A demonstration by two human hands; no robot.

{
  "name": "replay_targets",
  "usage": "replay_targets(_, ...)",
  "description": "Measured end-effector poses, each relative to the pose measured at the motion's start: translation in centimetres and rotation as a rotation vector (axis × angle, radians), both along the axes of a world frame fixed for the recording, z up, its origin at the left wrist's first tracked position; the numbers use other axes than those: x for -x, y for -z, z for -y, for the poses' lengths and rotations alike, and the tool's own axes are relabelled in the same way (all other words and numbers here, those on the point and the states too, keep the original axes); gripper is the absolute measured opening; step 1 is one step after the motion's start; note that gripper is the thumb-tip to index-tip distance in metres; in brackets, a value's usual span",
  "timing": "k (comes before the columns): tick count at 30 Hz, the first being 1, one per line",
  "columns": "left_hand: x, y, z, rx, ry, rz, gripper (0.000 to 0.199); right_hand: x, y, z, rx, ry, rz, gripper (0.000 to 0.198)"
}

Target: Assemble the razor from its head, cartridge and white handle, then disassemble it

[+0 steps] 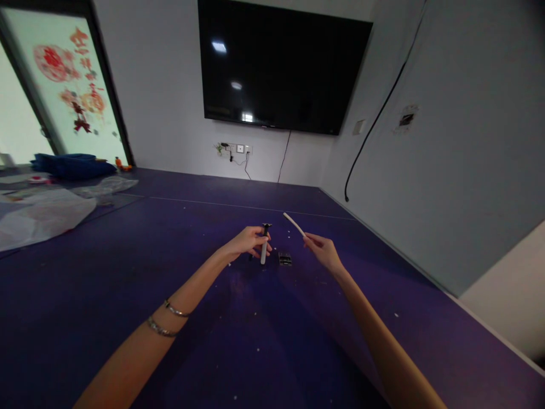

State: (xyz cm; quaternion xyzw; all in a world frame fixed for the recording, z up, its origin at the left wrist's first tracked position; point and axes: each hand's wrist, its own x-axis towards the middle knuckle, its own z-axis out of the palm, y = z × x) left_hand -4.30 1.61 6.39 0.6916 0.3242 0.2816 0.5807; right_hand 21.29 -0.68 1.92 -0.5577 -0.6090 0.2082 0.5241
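Note:
My left hand (252, 241) is closed around a slim upright grey-and-black stick with a T-shaped top (263, 253), which looks like a razor. Its lower end is close to the purple surface; whether it touches I cannot tell. A small dark bit shows under the fingers. To the right, my right hand (322, 250) pinches one end of a thin, slightly bent off-white stick (293, 223), its free end pointing up and left. Between the hands lies a small black flat piece with clear or shiny parts (285, 259), touched by neither hand.
The purple surface (204, 352) carries scattered white specks. Clear plastic sheeting (55, 213) and a dark blue cloth bundle (74, 165) lie at the far left. A black cable (377, 125) hangs down the right wall. A television (281, 62) hangs ahead above wall sockets (240, 149).

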Motion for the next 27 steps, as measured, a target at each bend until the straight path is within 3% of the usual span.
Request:
replay_targets(7, 0.4, -2.1, 1.0, -0.100, -0.051, 0.034, 0.022, 2.0, -0.1, 0.5, -0.019, -0.017, -0.105, 0.059)
replay_targets(14, 0.2, -2.2, 1.1, -0.107, -0.036, 0.057, 0.023, 3.1, -0.8, 0.9, -0.060, -0.147, 0.027, 0.047)
replay_targets(18, 0.1, -2.2, 1.2, -0.104, -0.025, 0.060, 0.023, 4.3, -0.4, 1.4, 0.033, -0.130, 0.077, 0.037)
replay_targets(27, 0.2, -1.9, 1.0, -0.098, -0.048, 0.034, 0.020, 7.9, 1.1, 4.5, 0.278, 0.161, 0.854, 0.028)
